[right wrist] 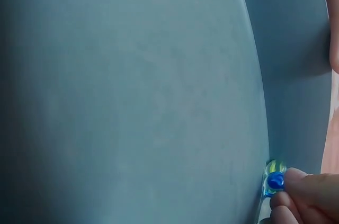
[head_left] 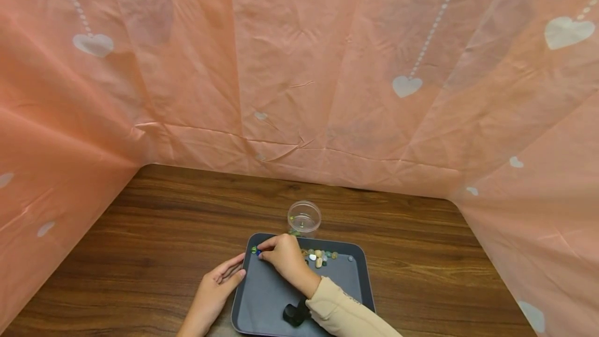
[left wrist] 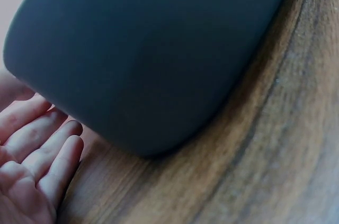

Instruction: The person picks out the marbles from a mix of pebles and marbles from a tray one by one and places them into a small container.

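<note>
My right hand (head_left: 287,259) reaches over the grey tray (head_left: 267,295), thumb and index finger pinching a blue marble (right wrist: 276,180) at the tray's far left corner. A clear marble with a yellow-green swirl (right wrist: 274,166) sits against the blue one, by the tray wall. Outside the tray's left side is my left hand (head_left: 212,290), its thumb tip at the rim. In the left wrist view, the other fingers (left wrist: 61,168) lie loosely extended beside the tray's outer wall, holding nothing.
Several polished stones (head_left: 319,261) lie along the tray's far side, with a clear marble (head_left: 350,258) near the far right corner. A clear round jar (head_left: 304,217) with green bits stands behind the tray. A black device (head_left: 295,314) is under my right wrist. Pink curtain (head_left: 299,66) surrounds the wooden table (head_left: 435,264).
</note>
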`<state>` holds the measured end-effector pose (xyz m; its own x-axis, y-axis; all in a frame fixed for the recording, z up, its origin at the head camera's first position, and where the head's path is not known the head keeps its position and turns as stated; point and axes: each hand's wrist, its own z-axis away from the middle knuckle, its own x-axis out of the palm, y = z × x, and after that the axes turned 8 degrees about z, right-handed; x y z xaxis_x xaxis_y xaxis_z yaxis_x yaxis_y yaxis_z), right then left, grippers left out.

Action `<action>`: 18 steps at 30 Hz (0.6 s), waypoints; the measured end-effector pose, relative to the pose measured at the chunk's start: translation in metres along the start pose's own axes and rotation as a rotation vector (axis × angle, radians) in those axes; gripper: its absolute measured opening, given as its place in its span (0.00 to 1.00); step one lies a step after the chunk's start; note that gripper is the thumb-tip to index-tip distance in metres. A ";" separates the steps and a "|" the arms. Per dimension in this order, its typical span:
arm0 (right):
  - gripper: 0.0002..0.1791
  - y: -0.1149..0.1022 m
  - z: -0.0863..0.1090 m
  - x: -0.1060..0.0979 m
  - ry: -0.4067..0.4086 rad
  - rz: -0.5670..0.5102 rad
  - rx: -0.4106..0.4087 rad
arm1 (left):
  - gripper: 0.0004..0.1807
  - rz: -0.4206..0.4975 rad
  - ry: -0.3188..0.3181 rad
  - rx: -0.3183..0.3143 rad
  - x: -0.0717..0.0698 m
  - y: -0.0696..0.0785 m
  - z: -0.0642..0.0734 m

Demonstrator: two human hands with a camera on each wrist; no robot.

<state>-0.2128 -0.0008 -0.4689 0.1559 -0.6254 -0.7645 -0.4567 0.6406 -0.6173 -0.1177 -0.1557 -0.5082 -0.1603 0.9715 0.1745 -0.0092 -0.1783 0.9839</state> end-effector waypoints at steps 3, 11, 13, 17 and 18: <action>0.07 0.000 0.000 0.001 -0.006 0.026 -0.010 | 0.23 0.002 -0.002 0.001 0.000 0.001 0.000; 0.05 0.000 0.000 0.004 0.006 0.106 -0.082 | 0.23 -0.003 0.000 -0.004 0.000 0.001 0.001; 0.05 0.000 0.001 0.004 0.014 0.117 -0.106 | 0.23 -0.010 0.000 -0.006 0.000 0.001 0.001; 0.05 0.000 0.002 0.004 0.035 0.146 -0.169 | 0.23 -0.018 0.003 -0.014 0.000 0.002 0.001; 0.05 0.000 0.002 0.004 0.030 0.148 -0.165 | 0.23 -0.017 0.003 -0.015 0.000 0.002 0.001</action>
<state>-0.2106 -0.0026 -0.4726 0.0520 -0.5444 -0.8372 -0.6102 0.6463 -0.4582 -0.1167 -0.1560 -0.5064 -0.1626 0.9740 0.1578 -0.0268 -0.1643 0.9861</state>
